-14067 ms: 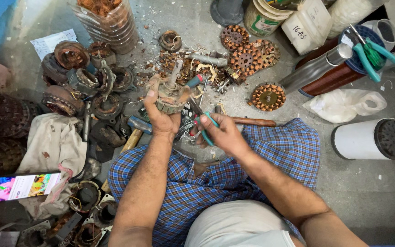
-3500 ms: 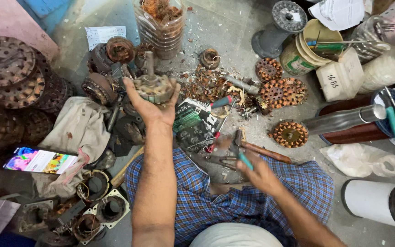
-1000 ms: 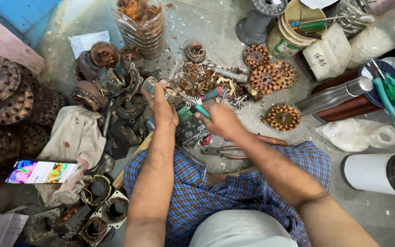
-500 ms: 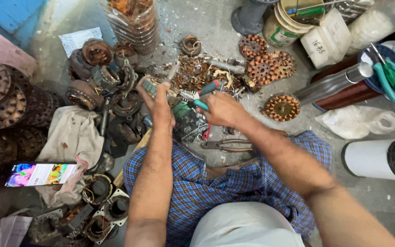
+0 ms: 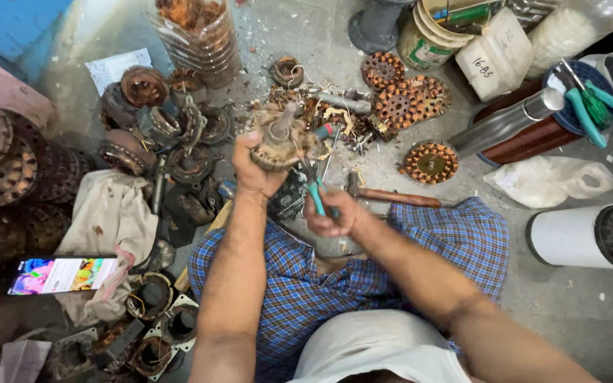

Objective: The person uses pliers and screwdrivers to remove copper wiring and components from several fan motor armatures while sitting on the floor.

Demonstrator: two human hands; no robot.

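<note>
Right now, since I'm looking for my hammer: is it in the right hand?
No, the right hand grips teal-handled pliers, while the hammer lies on the floor beside it.

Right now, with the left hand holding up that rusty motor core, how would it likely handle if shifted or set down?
The motor core looks like solid metal with copper winding, so probably stiff and heavy for its size. The left hand wraps it from below, suggesting real weight. Round with a protruding shaft, it could roll or tip; its frayed wires may snag.
</note>
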